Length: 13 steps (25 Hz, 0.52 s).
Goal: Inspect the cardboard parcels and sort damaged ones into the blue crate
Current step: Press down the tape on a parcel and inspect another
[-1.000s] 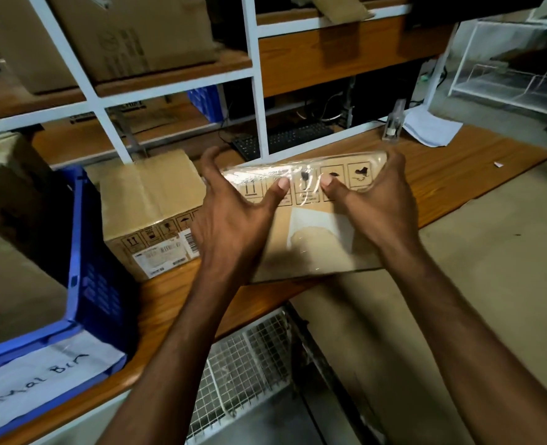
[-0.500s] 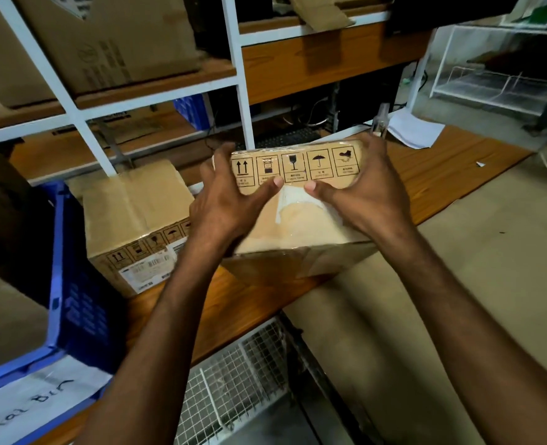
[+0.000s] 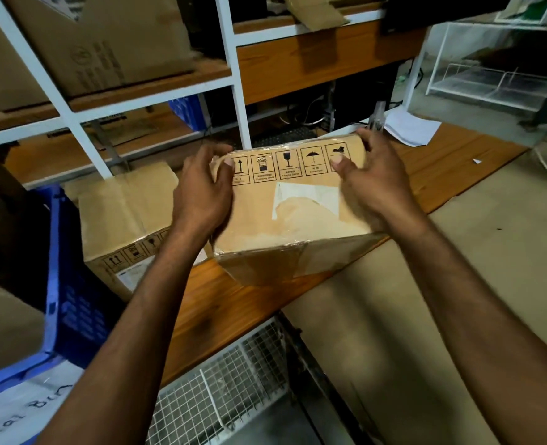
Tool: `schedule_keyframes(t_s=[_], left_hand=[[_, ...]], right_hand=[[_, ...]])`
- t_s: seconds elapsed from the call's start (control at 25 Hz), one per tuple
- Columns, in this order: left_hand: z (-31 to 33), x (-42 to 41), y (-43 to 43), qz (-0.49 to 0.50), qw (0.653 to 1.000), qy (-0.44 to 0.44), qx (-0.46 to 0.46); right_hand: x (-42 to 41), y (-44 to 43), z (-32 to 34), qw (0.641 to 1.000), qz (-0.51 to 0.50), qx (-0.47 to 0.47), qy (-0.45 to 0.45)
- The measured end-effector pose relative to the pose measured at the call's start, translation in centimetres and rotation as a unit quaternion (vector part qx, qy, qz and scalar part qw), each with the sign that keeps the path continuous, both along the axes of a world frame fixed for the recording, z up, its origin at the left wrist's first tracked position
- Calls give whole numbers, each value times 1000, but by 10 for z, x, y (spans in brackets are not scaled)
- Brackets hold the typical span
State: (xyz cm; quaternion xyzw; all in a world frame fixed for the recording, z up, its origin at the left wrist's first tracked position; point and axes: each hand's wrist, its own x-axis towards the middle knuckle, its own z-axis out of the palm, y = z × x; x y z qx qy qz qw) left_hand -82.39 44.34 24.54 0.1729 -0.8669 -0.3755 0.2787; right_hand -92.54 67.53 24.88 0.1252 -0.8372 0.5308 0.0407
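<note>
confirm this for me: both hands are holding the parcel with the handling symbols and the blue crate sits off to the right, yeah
Not quite. In the head view both the left hand and right hand hold the parcel, but the blue crate sits to the left.

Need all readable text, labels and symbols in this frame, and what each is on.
Held parcel, gripped by left hand and right hand: row of five handling pictograms (up arrow, stacking limit, glass, umbrella, boot); captions too small to read.
Torn white label on it: blank.
Parcel on the bench: pictograms and a white label, unreadable.
Paper on blue crate: handwriting ending "Bin", partly cut off.
Shelf carton: print blurred.
</note>
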Motion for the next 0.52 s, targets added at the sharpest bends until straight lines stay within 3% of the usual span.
schedule_keyframes(t_s=[0.08, 0.24, 0.4, 0.52], left_hand=[[2, -2, 0, 17, 1000, 10, -12], [-6, 3, -3, -40, 997, 7, 66], [-10, 8, -5, -104, 975, -46, 191], [-6, 3, -3, -92, 977, -48, 188]], right_hand=[[-5, -2, -3, 999, -25, 4, 27], [-6, 6, -7, 995, 39, -91, -35], [1, 6, -11, 998, 49, -34, -6], [-3, 5, -9, 999, 29, -19, 26]])
